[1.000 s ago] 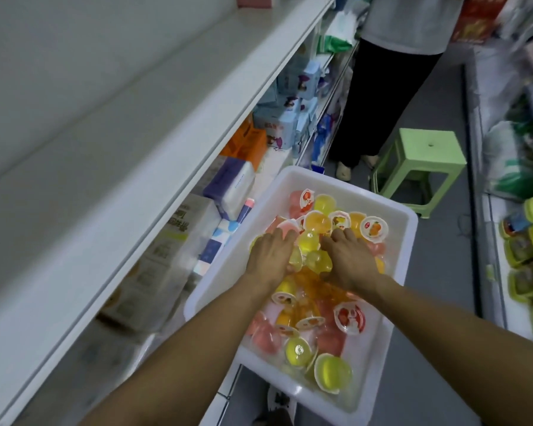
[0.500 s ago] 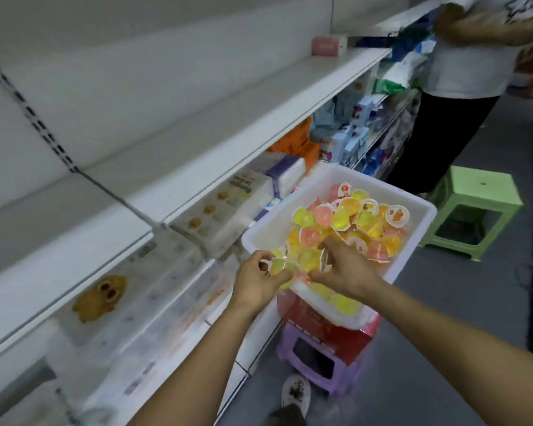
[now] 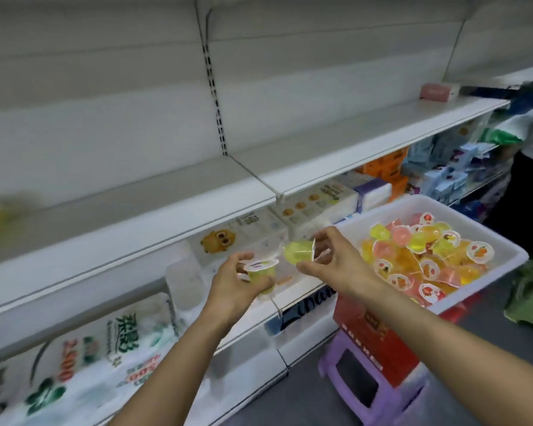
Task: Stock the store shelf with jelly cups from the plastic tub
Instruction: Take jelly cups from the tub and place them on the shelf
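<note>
Head cam, only one view here: the left hand (image 3: 234,281) was wrapped around a yellow-green jelly cup with a white printed foil lid (image 3: 260,272), lid up, and the right hand (image 3: 330,265) pinched a second yellow-green clear plastic jelly cup (image 3: 297,252) tipped on its side, the two cups just beside each other in front of the shelving. The white rectangular plastic tub (image 3: 505,250) sat at about 3 o'clock from the hands, heaped with yellow, orange and pink cups, so I'd say the job had barely started. The long white metal store shelf (image 3: 154,198) at 11 o'clock looked bare where sharp, but a yellow smear at its far-left edge was too blurry to call. The tub's far corner was hidden behind its own pile.
</note>
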`<move>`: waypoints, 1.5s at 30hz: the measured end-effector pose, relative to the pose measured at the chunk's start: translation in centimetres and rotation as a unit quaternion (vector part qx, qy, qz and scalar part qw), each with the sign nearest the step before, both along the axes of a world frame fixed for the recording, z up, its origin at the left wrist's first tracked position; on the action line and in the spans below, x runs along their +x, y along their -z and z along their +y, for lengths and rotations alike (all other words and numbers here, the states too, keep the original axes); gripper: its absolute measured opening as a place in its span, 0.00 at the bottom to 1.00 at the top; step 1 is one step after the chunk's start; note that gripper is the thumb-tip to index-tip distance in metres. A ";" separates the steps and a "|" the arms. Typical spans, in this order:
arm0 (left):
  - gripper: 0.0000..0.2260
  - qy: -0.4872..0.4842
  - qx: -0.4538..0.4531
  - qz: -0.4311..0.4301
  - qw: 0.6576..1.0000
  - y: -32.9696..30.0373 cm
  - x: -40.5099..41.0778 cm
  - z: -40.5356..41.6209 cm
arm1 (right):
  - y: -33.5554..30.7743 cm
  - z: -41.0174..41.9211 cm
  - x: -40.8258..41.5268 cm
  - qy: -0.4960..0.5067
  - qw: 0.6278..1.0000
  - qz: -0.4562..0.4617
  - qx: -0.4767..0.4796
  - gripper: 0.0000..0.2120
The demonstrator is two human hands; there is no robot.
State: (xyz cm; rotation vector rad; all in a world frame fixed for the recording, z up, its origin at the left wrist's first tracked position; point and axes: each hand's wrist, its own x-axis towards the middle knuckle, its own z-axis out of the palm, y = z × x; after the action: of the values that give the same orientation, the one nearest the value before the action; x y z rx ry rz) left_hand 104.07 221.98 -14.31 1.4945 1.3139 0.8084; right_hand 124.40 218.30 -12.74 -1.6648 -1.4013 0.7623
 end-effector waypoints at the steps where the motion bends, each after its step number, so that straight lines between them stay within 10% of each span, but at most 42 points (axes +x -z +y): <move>1: 0.22 -0.011 0.005 -0.006 1.000 -0.7 -0.9 -0.2 | -0.5 0.3 -0.8 -0.011 1.000 0.004 0.004 0.24; 24: 0.24 -0.279 0.174 0.183 0.927 -7.5 -31.1 -2.4 | -7.7 12.4 -34.8 -0.322 0.925 -0.149 0.136 0.24; 32: 0.24 -0.327 0.220 0.285 0.874 -9.8 -39.6 -1.4 | -6.8 15.5 -45.3 -0.325 0.908 -0.232 0.125 0.21; 45: 0.22 -0.268 0.222 0.287 0.892 -11.1 -43.3 1.8 | -6.9 16.9 -49.8 -0.312 0.915 -0.234 0.108 0.24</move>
State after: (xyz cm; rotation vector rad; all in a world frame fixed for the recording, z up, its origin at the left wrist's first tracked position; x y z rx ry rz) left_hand 60.76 223.81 -3.24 1.8384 2.1589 1.1197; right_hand 74.62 235.25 -5.81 -1.2661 -2.3295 0.5224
